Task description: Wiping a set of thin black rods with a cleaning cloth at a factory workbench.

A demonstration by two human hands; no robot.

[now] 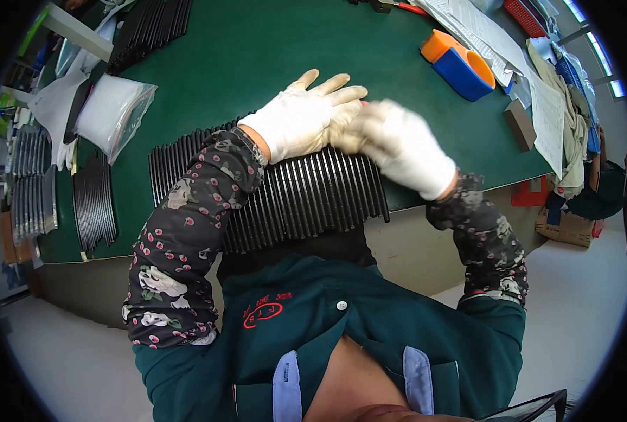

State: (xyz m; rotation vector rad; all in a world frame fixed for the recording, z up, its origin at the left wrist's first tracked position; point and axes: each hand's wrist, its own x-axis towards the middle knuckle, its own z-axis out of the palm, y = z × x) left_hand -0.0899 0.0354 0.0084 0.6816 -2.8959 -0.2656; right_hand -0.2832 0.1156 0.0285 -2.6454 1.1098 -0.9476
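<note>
A wide row of thin black rods [306,193] lies side by side at the table's near edge, in front of my body. Over the far ends of the rods rests my left hand [299,119], in a white glove with yellowed fingers. Several of its fingers stretch out apart; the thumb side is partly hidden against the other hand. My right hand [405,148], also gloved, meets it at the right part of the row. Its fingers look bent but are smeared by motion. A tiny red spot [364,103] shows between the hands; what it belongs to is hidden.
On the green table [257,42], more black rods [151,32] lie at the far left and another bundle [94,200] at the left. A clear bag of white material [113,112] lies between them. At right are an orange-and-blue holder [461,67], a dark block [519,125] and papers [468,32].
</note>
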